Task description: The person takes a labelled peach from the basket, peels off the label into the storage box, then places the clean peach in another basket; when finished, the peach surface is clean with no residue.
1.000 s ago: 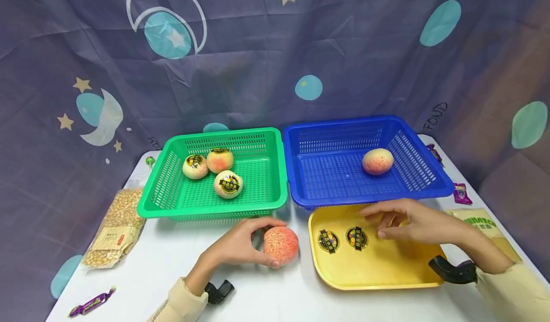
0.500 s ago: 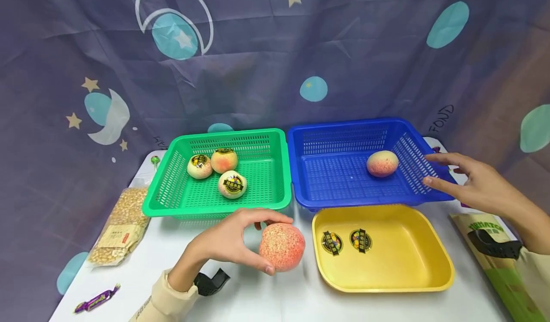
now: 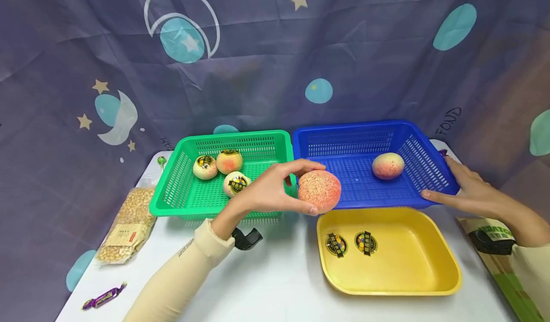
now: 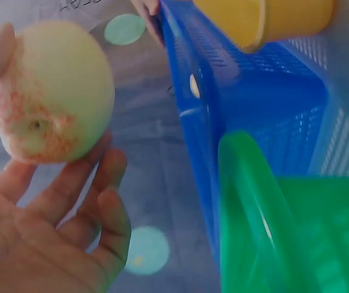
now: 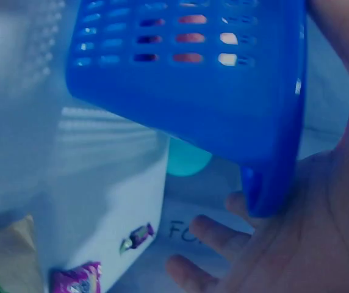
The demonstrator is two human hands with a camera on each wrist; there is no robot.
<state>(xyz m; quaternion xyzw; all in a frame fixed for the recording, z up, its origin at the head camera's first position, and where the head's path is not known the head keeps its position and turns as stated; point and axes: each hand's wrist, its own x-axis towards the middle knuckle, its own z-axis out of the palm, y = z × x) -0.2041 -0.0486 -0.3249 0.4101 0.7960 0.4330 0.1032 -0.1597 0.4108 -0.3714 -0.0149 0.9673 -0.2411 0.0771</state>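
My left hand (image 3: 275, 188) holds a cream and pink-red peach (image 3: 320, 191) between thumb and fingers, raised in front of the two baskets. The left wrist view shows the peach's pale underside (image 4: 52, 91) with a small dimple. At the right front corner of the blue basket (image 3: 361, 202), my right hand (image 3: 481, 193) rests against the rim, thumb over the front edge and loosely extended fingers outside. Another peach (image 3: 388, 166) lies in this basket. Three stickered peaches sit in the green basket (image 3: 180, 212), the nearest peach (image 3: 236, 183) partly covered by my left hand.
A yellow tray (image 3: 395, 288) with two round stickers (image 3: 336, 245) stands before the blue basket. Left lie a bag of corn kernels (image 3: 129, 217) and a purple-wrapped candy (image 3: 103, 298). A green and tan packet (image 3: 494, 264) lies right, partly under my right arm.
My left hand has lifted the peach off the table and carried it up and right toward the baskets. My right hand has left the yellow tray and reached the blue basket's right corner.
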